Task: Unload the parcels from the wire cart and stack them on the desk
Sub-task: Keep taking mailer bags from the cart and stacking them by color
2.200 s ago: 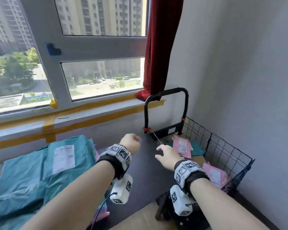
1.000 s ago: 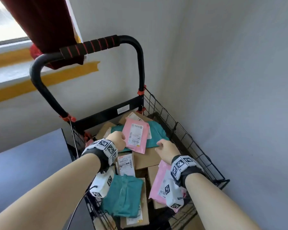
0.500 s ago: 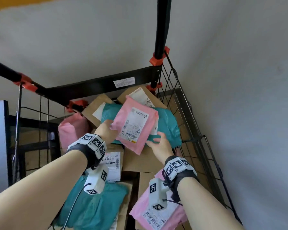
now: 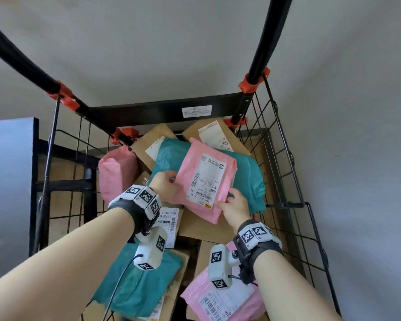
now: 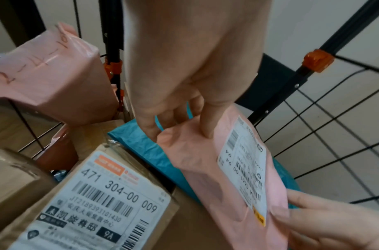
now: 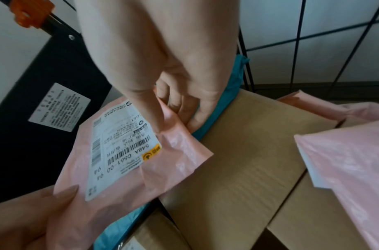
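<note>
Both hands, left hand (image 4: 163, 185) and right hand (image 4: 235, 206), now pinch the pink mailer (image 4: 204, 181) (frame centre), newly raised off the wire cart (image 4: 287, 181), desk-bound.

"471 304-00 009" on cardboard box label (image 5: 98, 199)

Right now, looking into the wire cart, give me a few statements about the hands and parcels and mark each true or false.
1. Both hands grip the same pink mailer. True: left hand, right hand.
2. That mailer lies over a teal bag. True.
3. The mailer's label faces down. False: the label faces up.
4. The wire cart holds only pink parcels. False: cardboard boxes and teal bags are in it too.
5. The left hand holds the cart's handle. False: it holds the mailer.
</note>
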Tool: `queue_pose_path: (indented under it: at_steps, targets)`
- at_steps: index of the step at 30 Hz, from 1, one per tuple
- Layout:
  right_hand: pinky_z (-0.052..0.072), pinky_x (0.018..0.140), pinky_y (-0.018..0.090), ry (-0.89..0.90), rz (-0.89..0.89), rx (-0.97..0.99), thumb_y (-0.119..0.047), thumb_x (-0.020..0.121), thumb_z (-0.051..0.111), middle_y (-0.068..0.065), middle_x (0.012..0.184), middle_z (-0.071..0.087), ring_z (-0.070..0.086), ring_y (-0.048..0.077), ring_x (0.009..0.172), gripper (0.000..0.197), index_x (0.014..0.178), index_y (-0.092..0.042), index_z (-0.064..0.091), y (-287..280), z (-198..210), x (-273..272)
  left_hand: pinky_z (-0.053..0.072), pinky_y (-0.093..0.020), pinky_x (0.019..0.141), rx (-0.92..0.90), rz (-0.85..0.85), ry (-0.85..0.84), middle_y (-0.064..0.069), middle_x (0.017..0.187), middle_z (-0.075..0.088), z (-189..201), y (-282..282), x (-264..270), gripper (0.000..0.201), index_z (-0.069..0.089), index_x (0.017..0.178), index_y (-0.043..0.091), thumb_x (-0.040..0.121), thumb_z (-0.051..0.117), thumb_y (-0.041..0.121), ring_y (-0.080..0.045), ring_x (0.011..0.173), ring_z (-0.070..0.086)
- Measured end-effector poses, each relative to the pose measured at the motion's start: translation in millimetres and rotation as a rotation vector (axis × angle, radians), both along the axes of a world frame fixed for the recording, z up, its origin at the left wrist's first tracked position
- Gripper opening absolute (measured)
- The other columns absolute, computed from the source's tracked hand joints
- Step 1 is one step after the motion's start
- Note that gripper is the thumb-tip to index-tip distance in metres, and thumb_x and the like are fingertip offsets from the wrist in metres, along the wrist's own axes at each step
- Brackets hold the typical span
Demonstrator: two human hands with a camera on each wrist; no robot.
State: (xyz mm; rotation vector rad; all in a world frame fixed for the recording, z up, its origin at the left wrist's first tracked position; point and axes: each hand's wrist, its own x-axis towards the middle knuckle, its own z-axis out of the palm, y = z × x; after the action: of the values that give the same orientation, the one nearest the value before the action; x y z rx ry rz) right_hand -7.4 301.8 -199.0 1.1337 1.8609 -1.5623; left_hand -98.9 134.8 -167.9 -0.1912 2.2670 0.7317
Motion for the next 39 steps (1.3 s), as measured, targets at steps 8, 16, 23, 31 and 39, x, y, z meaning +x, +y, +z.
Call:
queue_pose_path:
  at_steps: [8,16,23,31,39]
  targets:
    - [0.053,0.088,0.037,0.182,-0.019,0.018,0.0,0.083,0.065,0.005,0.103,0.069,0.066,0.014,0.089,0.034,0.108,-0.019,0.052,-25,76,21,0.05,-0.026,0.062,0.122,-0.024,0.082,-0.004,0.086,0.061,83,-42,17,0.018,0.066,0.092,0.013,0.083,0.054,0.004,-0.019,0.078,0.057]
    - [0.053,0.074,0.025,0.422,0.016,-0.004,0.002,0.082,0.066,0.006,0.101,0.067,0.066,0.015,0.091,0.034,0.11,-0.014,0.055,-116,189,49,0.051,-0.019,0.052,0.294,0.095,0.224,-0.006,0.1,0.064,191,-142,67,0.029,0.064,0.112,0.011,0.084,0.06,0.006,-0.017,0.078,0.062]
    - [0.054,0.088,0.044,0.605,0.166,-0.035,0.005,0.082,0.065,0.012,0.105,0.068,0.067,0.023,0.092,0.029,0.103,-0.012,0.056,-255,282,80,0.056,-0.03,0.064,0.391,0.253,0.352,-0.005,0.087,0.064,288,-293,134,0.025,0.066,0.104,0.009,0.08,0.061,0.003,-0.021,0.074,0.061]
    - [0.055,0.082,0.042,0.712,0.365,-0.118,0.004,0.08,0.068,0.021,0.107,0.065,0.066,0.031,0.09,0.046,0.122,-0.001,0.049,-441,350,90,0.051,-0.022,0.047,0.393,0.462,0.48,-0.001,0.068,0.062,359,-479,204,0.013,0.06,0.068,0.019,0.068,0.068,0.01,-0.011,0.053,0.057]
    - [0.056,0.073,0.039,0.649,0.56,-0.223,0.013,0.075,0.069,0.024,0.109,0.064,0.064,0.031,0.091,0.064,0.13,-0.002,0.04,-584,373,52,0.055,-0.027,0.057,0.317,0.619,0.465,-0.006,0.081,0.065,368,-626,202,0.013,0.064,0.093,0.008,0.082,0.065,0.001,-0.021,0.07,0.064]
